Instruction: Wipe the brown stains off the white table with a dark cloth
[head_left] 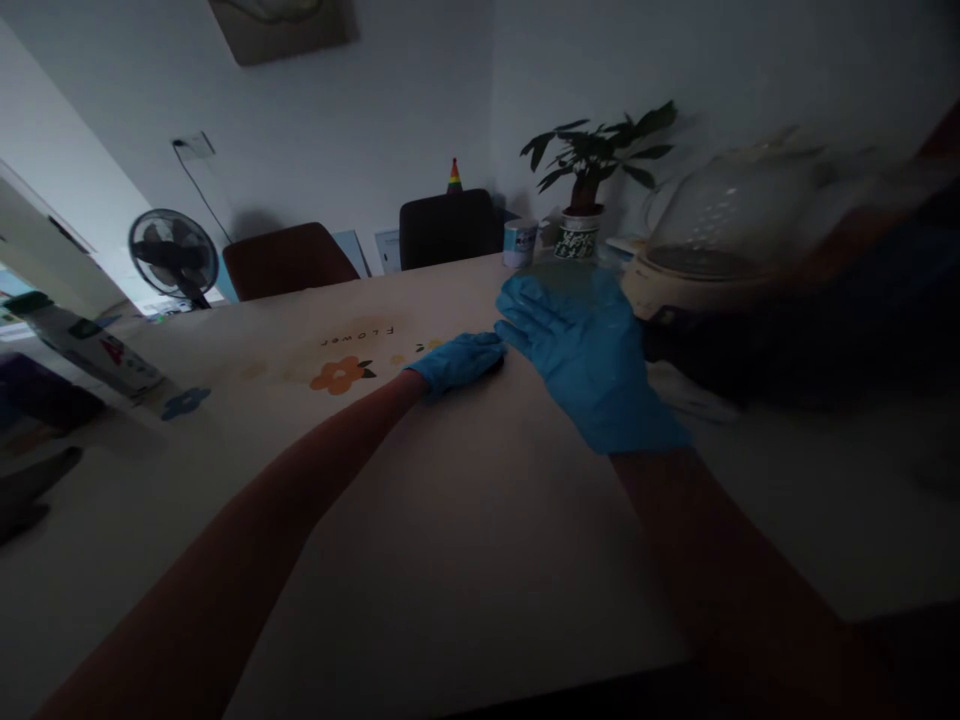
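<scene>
My left hand (461, 362), in a blue glove, lies palm down on the pale tabletop (420, 540), its fingers stretched out together. A small dark patch shows under its fingertips; I cannot tell whether it is a thing or shadow. My right hand (581, 350), also in a blue glove, is raised above the table to the right, fingers extended and nothing visible in it. Near the left hand, the tabletop bears a printed orange flower (341, 375) and the word "FLOWER". Just behind the right hand are a clear-domed appliance (712, 230) and something dark and blurred.
At the back stand a blue-and-white can (519, 243) and a potted plant (586, 185). A white bottle (94, 345) with a green cap is at the left, by a dark purple object (45, 392). Chairs (450, 228) line the far edge; a fan (172, 255) stands beyond.
</scene>
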